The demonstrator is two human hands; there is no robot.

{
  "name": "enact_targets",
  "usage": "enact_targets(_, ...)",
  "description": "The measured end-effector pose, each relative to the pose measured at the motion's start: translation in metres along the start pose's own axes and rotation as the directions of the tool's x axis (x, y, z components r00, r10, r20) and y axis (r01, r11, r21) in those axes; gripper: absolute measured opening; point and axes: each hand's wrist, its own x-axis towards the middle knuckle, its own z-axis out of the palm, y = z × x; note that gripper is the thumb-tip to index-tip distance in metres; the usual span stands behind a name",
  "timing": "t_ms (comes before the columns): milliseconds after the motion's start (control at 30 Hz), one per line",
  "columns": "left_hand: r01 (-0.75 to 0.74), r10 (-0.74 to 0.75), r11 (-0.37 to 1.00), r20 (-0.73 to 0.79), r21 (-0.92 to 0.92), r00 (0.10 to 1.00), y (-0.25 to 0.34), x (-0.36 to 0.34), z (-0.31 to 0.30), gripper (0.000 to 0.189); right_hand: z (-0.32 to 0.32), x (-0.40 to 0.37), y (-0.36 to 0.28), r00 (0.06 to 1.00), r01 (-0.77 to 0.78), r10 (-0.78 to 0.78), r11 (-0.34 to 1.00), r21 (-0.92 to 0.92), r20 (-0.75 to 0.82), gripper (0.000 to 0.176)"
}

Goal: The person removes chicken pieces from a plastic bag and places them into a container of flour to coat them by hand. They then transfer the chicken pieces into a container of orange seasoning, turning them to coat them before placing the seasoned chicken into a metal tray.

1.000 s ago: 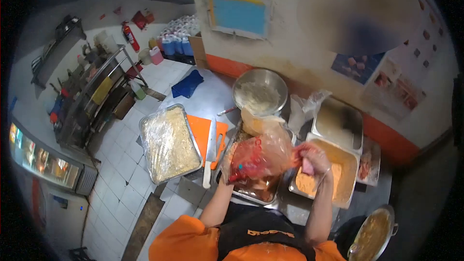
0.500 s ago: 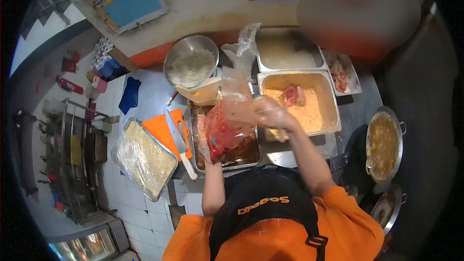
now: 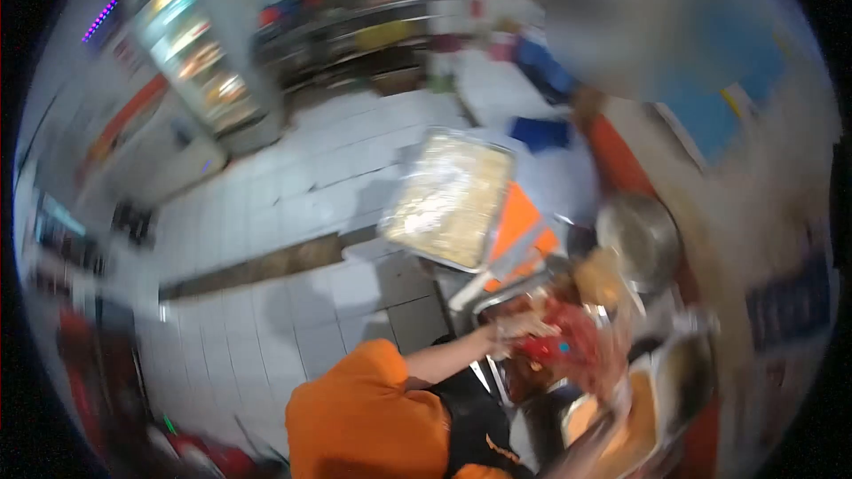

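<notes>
**View swings left; bag stays over the worktop**

Against the frame half a second back, our view has swung hard to the left and everything is smeared. A lit display fridge (image 3: 200,80) and a broad stretch of tiled floor (image 3: 293,204) now fill the left and middle, where before the worktop (image 3: 568,182) sat central. The worktop things are crowded to the right edge. The wall posters that showed above them are no longer legible. The pot of brown liquid at the far right has dropped out of sight.

Counting from left to right:
- one fridge;
- one foil-lined tray (image 3: 448,198) of pale crumbs;
- one left hand (image 3: 515,330), at the end of a bare forearm coming from an orange sleeve;
- one orange cutting board (image 3: 519,231);
- one blue cloth (image 3: 541,133);
- one bag of red meat (image 3: 568,346);
- one metal bowl (image 3: 641,239);
- one batter tray (image 3: 657,399) with orange mix.

The bag is at the lower right, touching the left hand, below the bowl and just left of the batter tray. The left fingers look wrapped on the bag's near edge, though blur softens them. The right hand is lost in the smear beneath the bag, so we cannot tell whether its fingers are apart or together.
</notes>
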Motion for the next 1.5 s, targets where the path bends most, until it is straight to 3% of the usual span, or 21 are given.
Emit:
enact_targets(33, 0.506, -0.595, 0.757, -0.116, -0.413, 0.795, 0.035, 0.027, -0.005, 0.047, 0.012, 0.005, -0.005, 0.997, 0.015, -0.011, 0.998, -0.056, 0.074, 0.038)
enact_targets(67, 0.585, -0.941, 0.159, 0.058, -0.795, 0.334, 0.070, 0.059, 0.011, 0.057, 0.022, 0.010, -0.009, 0.987, 0.040, -0.022, 0.993, -0.113, 0.161, 0.038)
enact_targets(100, 0.537, -0.943, 0.207, -0.021, -0.818, 0.332, 0.112, 0.092, 0.010, 0.057, 0.034, 0.016, -0.018, 0.966, 0.075, -0.037, 0.987, -0.139, 0.257, 0.038)
enact_targets(167, 0.603, -0.975, 0.120, 0.023, -0.789, 0.223, 0.176, 0.138, -0.014, 0.072, 0.060, 0.024, -0.031, 0.901, 0.160, -0.071, 0.971, -0.177, 0.428, 0.039)
enact_targets(200, 0.584, -0.974, 0.144, -0.011, -0.799, 0.225, 0.175, 0.137, -0.017, 0.072, 0.075, 0.031, -0.039, 0.859, 0.198, -0.088, 0.966, -0.168, 0.504, 0.039)
enact_targets(233, 0.720, -0.966, 0.219, -0.043, -0.659, 0.255, 0.163, 0.136, -0.020, 0.073, 0.083, 0.036, -0.043, 0.827, 0.222, -0.088, 0.958, -0.179, 0.555, 0.039)
enact_targets(333, 0.939, -0.940, 0.336, -0.092, -0.075, 0.329, 0.102, 0.118, -0.022, 0.074, 0.106, 0.039, -0.046, 0.741, 0.265, -0.089, 0.950, -0.168, 0.665, 0.039)
enact_targets(400, 0.885, -0.928, 0.314, -0.086, 0.343, 0.363, 0.071, 0.108, -0.015, 0.076, 0.109, 0.036, -0.046, 0.699, 0.282, -0.083, 0.945, -0.167, 0.710, 0.039)
enact_targets(467, 0.868, -0.877, 0.372, -0.183, 0.328, 0.444, 0.049, 0.098, 0.008, 0.065, 0.112, 0.029, -0.041, 0.680, 0.287, -0.087, 0.945, -0.155, 0.729, 0.039)
enact_targets(533, 0.886, -0.902, 0.356, -0.140, 0.297, 0.409, 0.037, 0.104, 0.016, 0.062, 0.107, 0.023, -0.038, 0.681, 0.288, -0.079, 0.943, -0.166, 0.728, 0.039)
enact_targets(600, 0.864, -0.879, 0.392, -0.149, 0.317, 0.454, 0.035, 0.107, 0.017, 0.061, 0.106, 0.024, -0.036, 0.693, 0.284, -0.074, 0.942, -0.177, 0.717, 0.039)
enact_targets(633, 0.873, -0.851, 0.435, -0.218, 0.220, 0.479, 0.037, 0.107, 0.021, 0.063, 0.106, 0.026, -0.037, 0.700, 0.280, -0.075, 0.944, -0.176, 0.710, 0.040)
enact_targets(667, 0.877, -0.853, 0.430, -0.221, 0.217, 0.473, 0.039, 0.107, 0.021, 0.063, 0.105, 0.026, -0.035, 0.705, 0.278, -0.074, 0.944, -0.178, 0.705, 0.040)
enact_targets(733, 0.890, -0.872, 0.455, -0.191, 0.025, 0.451, 0.048, 0.118, 0.019, 0.065, 0.105, 0.028, -0.034, 0.710, 0.278, -0.075, 0.943, -0.181, 0.700, 0.040)
enact_targets(767, 0.923, -0.900, 0.371, -0.205, 0.100, 0.384, 0.054, 0.123, 0.022, 0.064, 0.104, 0.030, -0.035, 0.710, 0.280, -0.079, 0.943, -0.179, 0.699, 0.040)
enact_targets(900, 0.865, -0.851, 0.491, -0.268, -0.099, 0.452, 0.068, 0.118, 0.032, 0.061, 0.104, 0.031, -0.032, 0.721, 0.276, -0.079, 0.944, -0.182, 0.688, 0.040)
enact_targets(1200, 0.732, -0.964, 0.259, -0.121, -0.630, 0.237, 0.113, 0.154, 0.045, 0.059, 0.097, 0.037, -0.023, 0.738, 0.268, -0.084, 0.947, -0.175, 0.670, 0.041)
enact_targets(1500, 0.417, -0.995, -0.085, 0.099, -0.905, 0.013, 0.151, 0.170, 0.040, 0.057, 0.074, 0.031, -0.010, 0.810, 0.212, -0.080, 0.964, -0.164, 0.581, 0.043)
